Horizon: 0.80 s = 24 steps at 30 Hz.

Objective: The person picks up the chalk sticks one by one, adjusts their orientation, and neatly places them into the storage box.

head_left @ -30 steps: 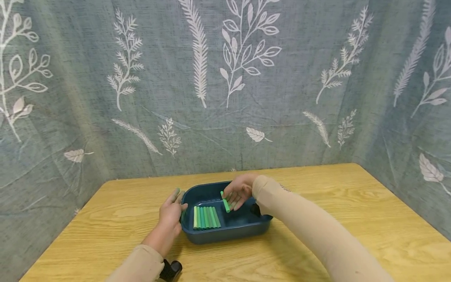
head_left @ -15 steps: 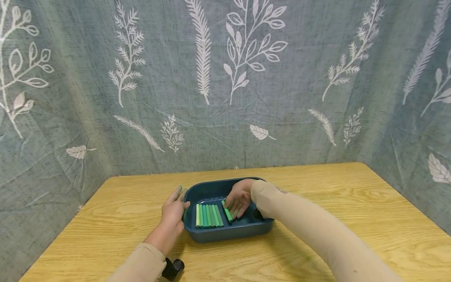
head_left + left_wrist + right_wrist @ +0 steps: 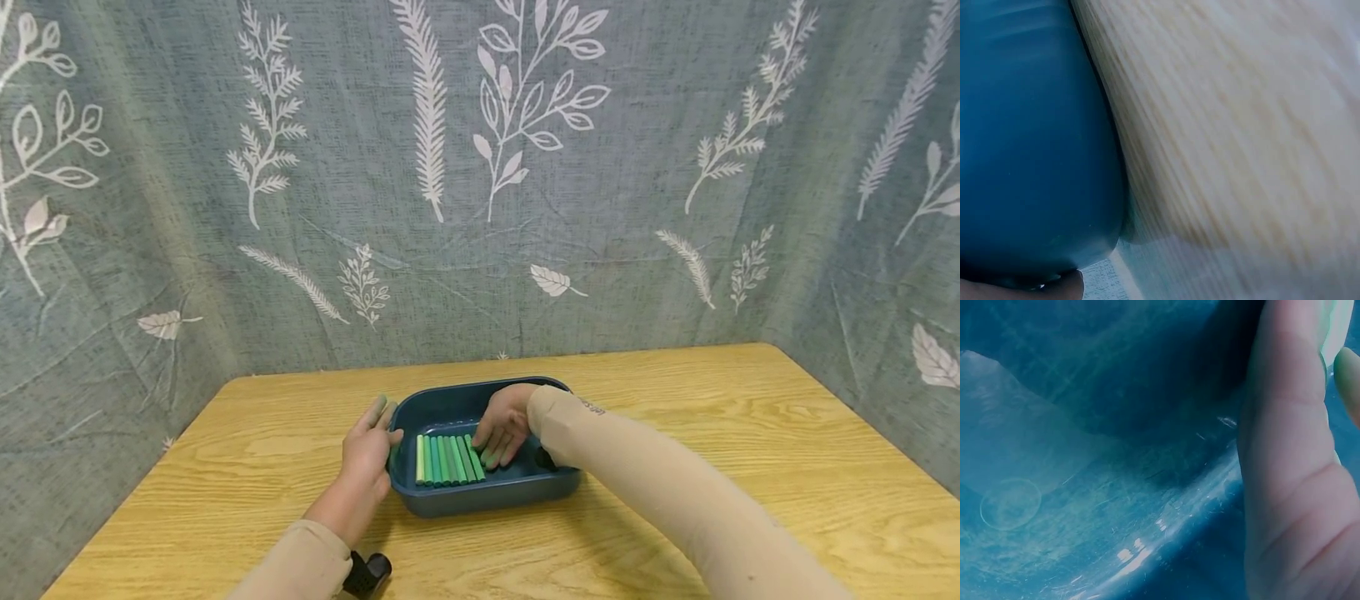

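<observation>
A dark blue tray (image 3: 487, 502) stands on the table. Inside it, several green and yellow-green chalk sticks (image 3: 446, 461) lie side by side in a row at the left. My right hand (image 3: 506, 427) reaches into the tray and pinches a green chalk stick (image 3: 476, 461) against the row's right end. Part of that stick shows pale between finger and thumb in the right wrist view. My left hand (image 3: 365, 458) rests against the tray's left side, fingers extended and thumb at the rim. In the left wrist view the tray wall fills the left part, with a fingertip (image 3: 1066, 287) below.
The wooden table (image 3: 675, 400) extends around the tray on all sides. Behind it and at both sides hangs a grey-blue curtain (image 3: 465, 317) with white leaf prints. Wrist cameras are strapped to both arms; the left one (image 3: 367, 573) is near the table's front.
My right hand has lowered the green chalk stick into the tray and moved it left until it lies beside the row. My left hand has stayed at the tray's side.
</observation>
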{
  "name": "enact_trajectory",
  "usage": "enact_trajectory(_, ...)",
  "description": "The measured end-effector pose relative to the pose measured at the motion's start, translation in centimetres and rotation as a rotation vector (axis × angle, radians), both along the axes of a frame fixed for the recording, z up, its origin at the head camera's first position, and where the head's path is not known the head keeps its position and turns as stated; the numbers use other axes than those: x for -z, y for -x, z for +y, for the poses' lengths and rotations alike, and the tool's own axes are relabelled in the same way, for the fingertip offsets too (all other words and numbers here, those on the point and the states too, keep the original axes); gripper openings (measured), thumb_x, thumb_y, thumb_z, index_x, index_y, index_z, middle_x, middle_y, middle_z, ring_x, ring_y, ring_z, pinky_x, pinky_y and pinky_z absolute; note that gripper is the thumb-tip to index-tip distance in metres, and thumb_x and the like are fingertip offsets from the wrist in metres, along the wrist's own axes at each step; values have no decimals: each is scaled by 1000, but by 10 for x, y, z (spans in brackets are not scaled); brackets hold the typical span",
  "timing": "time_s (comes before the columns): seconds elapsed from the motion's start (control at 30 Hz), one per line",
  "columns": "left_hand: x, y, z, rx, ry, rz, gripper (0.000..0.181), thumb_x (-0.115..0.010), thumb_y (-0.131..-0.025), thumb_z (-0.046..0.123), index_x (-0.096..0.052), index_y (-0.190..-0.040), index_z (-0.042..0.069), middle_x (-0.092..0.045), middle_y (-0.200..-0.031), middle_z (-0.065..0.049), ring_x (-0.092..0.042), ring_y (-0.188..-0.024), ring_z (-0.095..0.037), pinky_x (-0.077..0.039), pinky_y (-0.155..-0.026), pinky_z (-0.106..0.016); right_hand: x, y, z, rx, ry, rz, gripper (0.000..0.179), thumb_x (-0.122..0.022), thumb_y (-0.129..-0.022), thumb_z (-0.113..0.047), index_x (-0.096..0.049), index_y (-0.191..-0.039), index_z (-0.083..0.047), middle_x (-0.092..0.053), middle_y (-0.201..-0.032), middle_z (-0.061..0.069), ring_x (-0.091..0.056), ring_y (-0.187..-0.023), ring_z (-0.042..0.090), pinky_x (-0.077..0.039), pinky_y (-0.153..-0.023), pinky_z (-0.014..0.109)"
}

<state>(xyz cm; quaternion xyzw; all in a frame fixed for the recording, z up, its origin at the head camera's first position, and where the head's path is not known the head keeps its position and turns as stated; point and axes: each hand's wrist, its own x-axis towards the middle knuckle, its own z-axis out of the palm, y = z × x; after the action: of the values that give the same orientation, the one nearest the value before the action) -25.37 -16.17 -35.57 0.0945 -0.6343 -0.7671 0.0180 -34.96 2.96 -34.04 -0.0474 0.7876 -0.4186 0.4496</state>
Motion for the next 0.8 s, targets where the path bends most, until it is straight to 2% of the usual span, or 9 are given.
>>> enact_trajectory(0.2,0,2,-2,-17,14,2,68,-30,-96,-17,-6,-156,4,-10,-159,-23,-1,-146,-41,-23,-109,-43,-1,0,-2,-8,12,-8,30,-58,-96,-3,-60,-123,11,-64,-107,25,-64,-106,37,-57,-83,36)
enact_trajectory(0.4,1,4,-3,-20,8,-5,68,-31,-96,-16,-6,-156,4,-10,-159,-23,-2,-146,-39,-27,-106,-41,2,1,-8,26,7,-21,32,-57,-97,-3,-57,-126,12,-63,-112,27,-60,-112,40,-56,-86,38)
enact_trajectory(0.57,2,8,-4,-22,13,-16,67,-31,-97,-15,-6,-156,4,-11,-159,-22,-3,-146,-39,-26,-107,-41,2,2,-9,31,15,-12,36,-58,-97,-3,-55,-129,12,-62,-115,28,-62,-110,39,-56,-84,38)
enact_trajectory(0.8,1,10,-7,-14,64,-42,68,-30,-96,-15,-4,-156,2,-11,-159,-23,-2,-146,-41,-21,-111,-44,-9,4,2,53,26,54,37,-59,-96,-5,-57,-130,8,-64,-114,26,-64,-106,36,-57,-84,37)
